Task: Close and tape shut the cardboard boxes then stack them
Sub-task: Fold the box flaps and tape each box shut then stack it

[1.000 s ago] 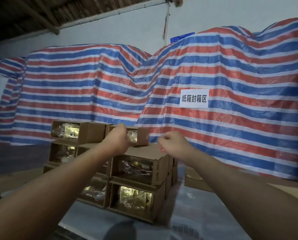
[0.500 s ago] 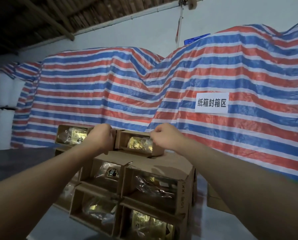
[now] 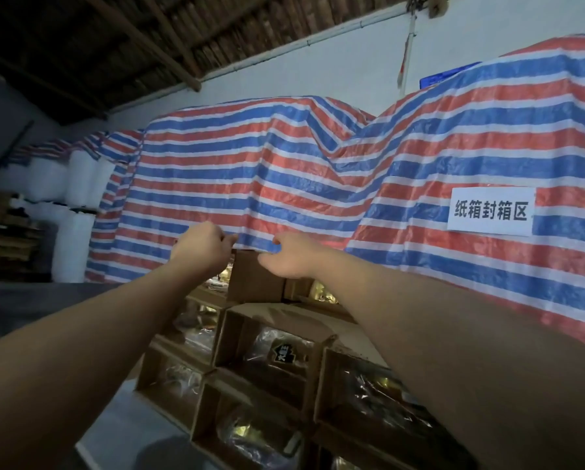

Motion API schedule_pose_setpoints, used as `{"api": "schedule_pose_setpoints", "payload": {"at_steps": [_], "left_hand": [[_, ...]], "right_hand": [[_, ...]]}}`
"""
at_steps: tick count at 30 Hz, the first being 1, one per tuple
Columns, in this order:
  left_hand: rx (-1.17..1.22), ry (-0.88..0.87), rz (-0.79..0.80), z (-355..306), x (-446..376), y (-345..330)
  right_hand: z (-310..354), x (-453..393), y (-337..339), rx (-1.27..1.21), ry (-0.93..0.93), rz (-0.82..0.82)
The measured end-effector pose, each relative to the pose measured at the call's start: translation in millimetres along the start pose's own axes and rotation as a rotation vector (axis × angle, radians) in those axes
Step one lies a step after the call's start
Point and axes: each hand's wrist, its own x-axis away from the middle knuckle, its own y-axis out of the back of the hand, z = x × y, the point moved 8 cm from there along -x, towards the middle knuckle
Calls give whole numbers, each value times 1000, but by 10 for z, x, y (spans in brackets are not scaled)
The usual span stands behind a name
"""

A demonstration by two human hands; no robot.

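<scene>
Striped tarp (image 3: 284, 184) walls off space just behind the stacked boxes (image 3: 260, 361).

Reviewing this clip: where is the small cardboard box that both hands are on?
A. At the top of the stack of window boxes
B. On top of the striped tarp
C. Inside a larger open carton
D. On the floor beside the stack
A: the left hand and right hand grip the small cardboard box at its upper edge, and it sits above the stacked window boxes, in front of the striped tarp.
</scene>
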Motion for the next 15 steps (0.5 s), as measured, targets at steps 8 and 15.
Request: {"api": "schedule_pose_setpoints", "payload": {"at_steps": [8,15], "left_hand": [[-112,10,-53,332,-156,-44],[-65,27,-32,477,-141,-71]], "right_hand": [[171,-424,-465,135,50,-53],[285,-476,-512,238,-3,-193]]}}
